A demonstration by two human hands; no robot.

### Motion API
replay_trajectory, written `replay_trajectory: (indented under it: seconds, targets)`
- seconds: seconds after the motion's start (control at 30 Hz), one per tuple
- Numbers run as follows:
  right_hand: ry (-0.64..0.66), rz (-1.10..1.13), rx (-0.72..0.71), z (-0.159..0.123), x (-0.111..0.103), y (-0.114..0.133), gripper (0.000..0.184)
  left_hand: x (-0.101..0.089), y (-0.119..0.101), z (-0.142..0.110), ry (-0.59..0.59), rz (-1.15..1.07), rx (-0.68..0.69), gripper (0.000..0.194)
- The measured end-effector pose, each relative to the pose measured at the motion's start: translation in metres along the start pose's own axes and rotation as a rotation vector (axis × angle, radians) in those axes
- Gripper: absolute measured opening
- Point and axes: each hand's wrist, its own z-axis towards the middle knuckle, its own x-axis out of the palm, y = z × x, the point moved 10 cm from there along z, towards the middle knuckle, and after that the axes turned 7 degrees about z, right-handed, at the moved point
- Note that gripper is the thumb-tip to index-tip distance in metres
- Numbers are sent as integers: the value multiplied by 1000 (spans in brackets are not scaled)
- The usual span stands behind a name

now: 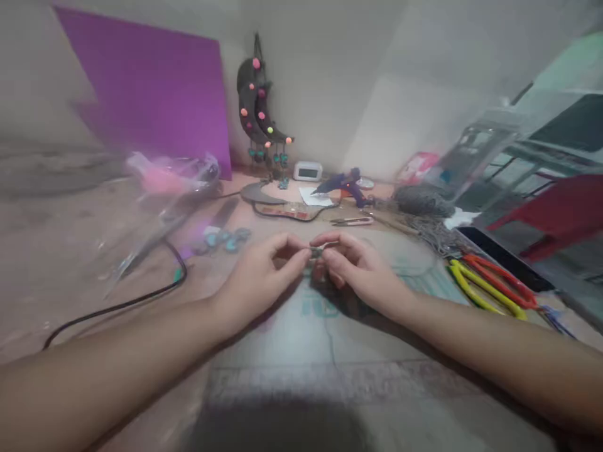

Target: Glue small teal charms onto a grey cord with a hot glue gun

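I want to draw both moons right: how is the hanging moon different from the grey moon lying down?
The hanging moon is upright against the wall, while the grey moon lies flat below it.
The hanging moon has bright little balls and dangling teal pieces; the grey moon shows none.
The hanging moon looks nearly black; the grey moon is paler.
Both are curved like a crescent.

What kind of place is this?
It looks like a craft corner, maybe in someone's home. I can see what seems to be a purple glue gun, a ball of grey yarn and a dark moon decoration dotted with colourful little balls.
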Motion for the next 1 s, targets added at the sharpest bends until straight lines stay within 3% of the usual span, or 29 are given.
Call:
replay_trajectory:
  seconds: [0.17, 0.4, 0.73, 0.87, 1.0]
  targets:
    - [-54, -91, 41, 6, -10, -8, 18, -2, 4, 3, -13, 26, -39, 18]
    - [-72, -46, 57, 7, -12, -12, 19, 6, 10, 6, 49, -58, -52, 23]
    - [-57, -115, 34, 6, -9, -8, 16, 5, 12, 6, 41, -31, -94, 21]
    - [-97, -100, -22, 5, -15, -4, 17, 3, 13, 7, 23, -2, -94, 20]
    - [-115, -199, -204, -3, -15, 15, 15, 0, 11, 7, 3, 20, -72, 17]
